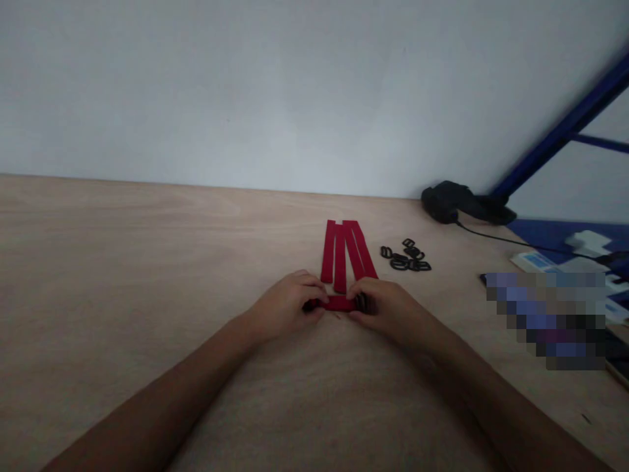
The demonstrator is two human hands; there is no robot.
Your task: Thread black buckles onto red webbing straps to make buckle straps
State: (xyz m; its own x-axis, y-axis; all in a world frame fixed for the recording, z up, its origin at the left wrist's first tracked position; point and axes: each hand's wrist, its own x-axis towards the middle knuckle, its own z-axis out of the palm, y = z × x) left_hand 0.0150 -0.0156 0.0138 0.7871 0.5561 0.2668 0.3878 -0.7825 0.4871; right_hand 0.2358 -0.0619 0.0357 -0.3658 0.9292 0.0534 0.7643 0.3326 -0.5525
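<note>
Between my two hands a red strap (338, 303) runs crosswise, low over the wooden table. My left hand (293, 303) pinches its left end, with thumb and fingers closed around it. On the other end, my right hand (384, 303) grips the strap, and a dark piece, perhaps a buckle, shows at its fingers (362, 301); the palm hides part of it. Just beyond my hands lie several more red straps (340, 252), side by side and pointing away from me. To their right is a loose group of black slide buckles (407, 257).
A black device with a cable (449, 202) sits at the back right against the wall (275, 98). Papers (533, 261) and a pixelated item (550, 321) lie at the right. A blue frame (565, 134) rises behind them. Bare wood (122, 275) extends to the left.
</note>
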